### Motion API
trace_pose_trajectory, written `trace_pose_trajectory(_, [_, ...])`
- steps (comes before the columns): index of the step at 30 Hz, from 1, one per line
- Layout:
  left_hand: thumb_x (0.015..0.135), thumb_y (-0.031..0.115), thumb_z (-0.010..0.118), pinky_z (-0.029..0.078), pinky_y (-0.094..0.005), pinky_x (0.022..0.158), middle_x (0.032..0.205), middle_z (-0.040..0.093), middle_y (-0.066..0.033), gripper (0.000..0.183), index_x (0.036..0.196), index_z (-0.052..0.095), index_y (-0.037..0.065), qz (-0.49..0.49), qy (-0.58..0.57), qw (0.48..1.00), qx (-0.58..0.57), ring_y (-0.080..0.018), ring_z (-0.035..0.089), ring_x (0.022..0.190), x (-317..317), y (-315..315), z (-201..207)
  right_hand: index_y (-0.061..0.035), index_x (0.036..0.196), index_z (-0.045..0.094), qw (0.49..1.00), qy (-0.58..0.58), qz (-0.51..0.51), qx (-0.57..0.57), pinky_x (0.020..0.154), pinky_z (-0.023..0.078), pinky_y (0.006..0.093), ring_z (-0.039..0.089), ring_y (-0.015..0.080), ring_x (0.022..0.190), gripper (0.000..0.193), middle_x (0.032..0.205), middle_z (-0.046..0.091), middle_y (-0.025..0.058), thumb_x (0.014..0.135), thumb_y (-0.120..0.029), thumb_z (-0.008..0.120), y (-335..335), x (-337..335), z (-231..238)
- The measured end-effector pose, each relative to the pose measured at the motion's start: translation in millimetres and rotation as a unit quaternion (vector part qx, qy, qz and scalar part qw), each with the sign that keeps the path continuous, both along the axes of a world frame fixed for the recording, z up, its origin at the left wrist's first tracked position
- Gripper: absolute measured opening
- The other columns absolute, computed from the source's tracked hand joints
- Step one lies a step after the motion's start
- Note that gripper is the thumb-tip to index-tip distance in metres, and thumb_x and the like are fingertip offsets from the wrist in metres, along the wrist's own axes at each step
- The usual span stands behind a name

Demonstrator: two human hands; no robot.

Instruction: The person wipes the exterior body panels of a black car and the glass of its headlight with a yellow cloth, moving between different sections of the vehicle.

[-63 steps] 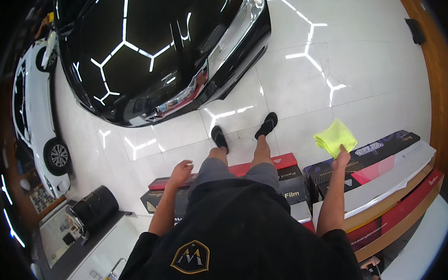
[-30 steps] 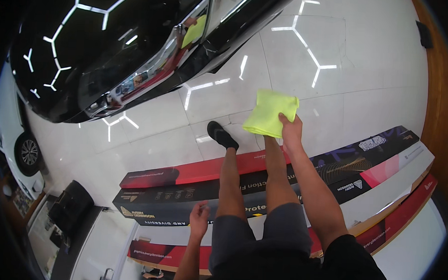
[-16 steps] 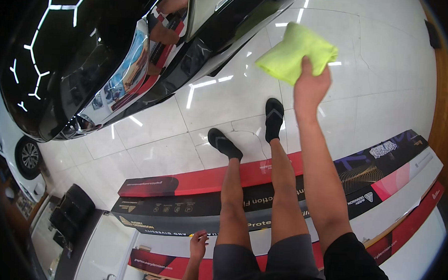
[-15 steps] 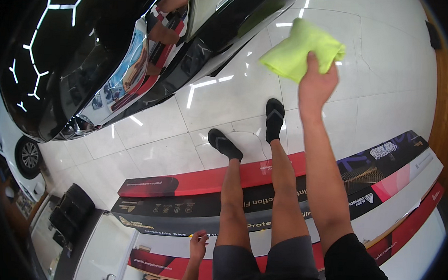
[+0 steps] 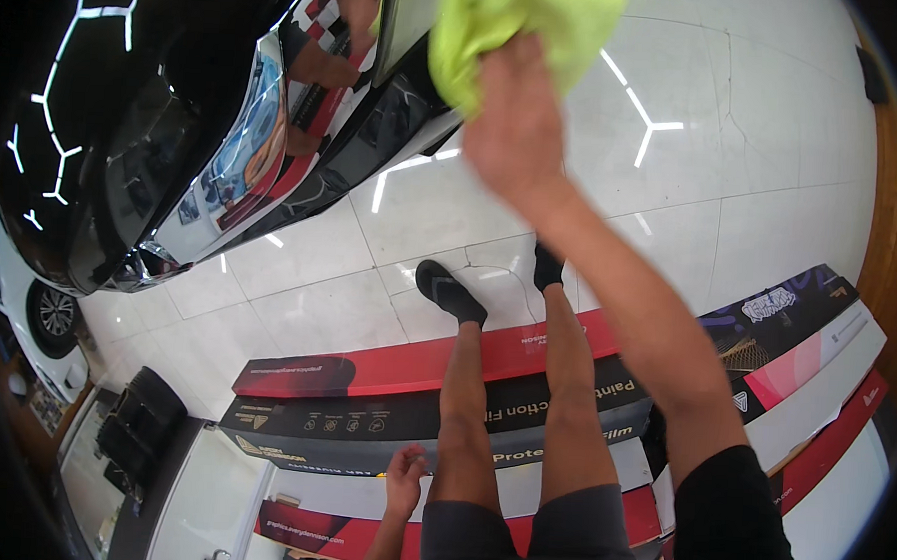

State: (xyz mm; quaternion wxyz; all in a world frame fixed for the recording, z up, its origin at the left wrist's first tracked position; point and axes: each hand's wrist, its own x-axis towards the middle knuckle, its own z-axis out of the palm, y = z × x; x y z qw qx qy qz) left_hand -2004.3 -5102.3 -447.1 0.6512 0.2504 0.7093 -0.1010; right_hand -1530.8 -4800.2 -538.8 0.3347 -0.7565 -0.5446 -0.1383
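My right hand, slightly blurred, grips a bunched yellow-green cloth at the top of the view. The cloth is next to the glossy black car, in front of its lower side; whether it touches the paint I cannot tell. Low in the view, my left hand hangs beside my leg with loosely bent fingers apart and nothing in them. It is nearest to the long cartons behind my legs. The bodywork mirrors my arms and the cartons.
Long cartons lie behind my feet, among them a red one and a black-and-grey one. A white car stands at the far left, near a black chair-like object. Pale, glossy tiles cover the floor.
My right hand has swung left toward the black car with the cloth, which is now partly cut off by the top edge. My left hand has risen slightly.
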Motion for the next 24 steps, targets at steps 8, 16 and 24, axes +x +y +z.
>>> trace_pose_trajectory(8, [0.097, 0.015, 0.057, 0.052, -0.0312, 0.082, 0.124, 0.062, -0.0088, 0.041, 0.137, 0.051, 0.008, 0.015, 0.014, 0.999, 0.033, -0.0177, 0.063, 0.102, 9, 40, 18, 0.0044, 0.112, 0.054, 0.989, 0.028, -0.126, -0.077, 0.079, 0.054, 0.0477, 0.066, 0.0420, 0.090, 0.042, 0.101, 0.064, 0.0277, 0.078, -0.006, 0.075, 16, 114, 15])
trace_pose_trajectory(16, [0.096, 0.010, 0.057, 0.051, -0.0296, 0.084, 0.124, 0.062, -0.0089, 0.041, 0.136, 0.050, 0.005, 0.033, 0.004, 0.999, 0.018, -0.0160, 0.061, 0.104, 20, 17, 10, 0.0097, 0.111, 0.064, 0.847, 0.491, -0.199, 0.048, 0.068, 0.054, 0.0356, 0.067, 0.0235, 0.080, 0.026, 0.093, 0.070, 0.0155, 0.091, -0.006, 0.058, 2, 174, 45])
trace_pose_trajectory(24, [0.097, 0.004, 0.056, 0.052, -0.0294, 0.084, 0.124, 0.061, -0.0113, 0.040, 0.137, 0.049, 0.003, 0.080, -0.017, 0.997, 0.000, -0.0177, 0.063, 0.104, 38, 8, 3, 0.0008, 0.108, 0.061, 0.703, 0.685, -0.057, 0.182, 0.070, 0.054, 0.0321, 0.066, 0.0191, 0.079, 0.027, 0.095, 0.068, 0.0087, 0.084, 0.002, 0.072, 12, 75, 37])
